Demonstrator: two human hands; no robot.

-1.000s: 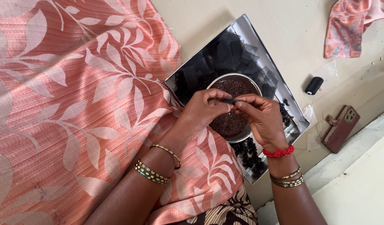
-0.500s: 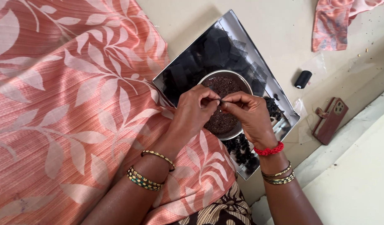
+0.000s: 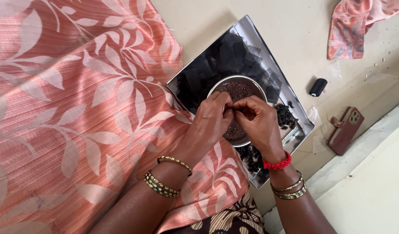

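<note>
My left hand (image 3: 212,121) and my right hand (image 3: 258,121) meet fingertip to fingertip above a round metal bowl (image 3: 251,83) of dark brown grains. Both pinch one small dark piece between thumbs and fingers; it is too small to make out. The bowl stands on a shiny metal tray (image 3: 247,32) that holds several black net squares (image 3: 221,60) and small black bundles (image 3: 286,115). Gold bangles ring both wrists, and a red thread band circles the right one.
Peach cloth with a pale leaf print (image 3: 78,108) covers my lap at the left. On the pale floor lie a black thread spool (image 3: 318,87), a reddish-brown phone (image 3: 345,130) and a folded piece of the same cloth (image 3: 351,26). A raised ledge runs along the lower right.
The hands stay pinched together over the bowl. The view has drifted, so the tray, spool and phone sit slightly further left and lower than a second ago.
</note>
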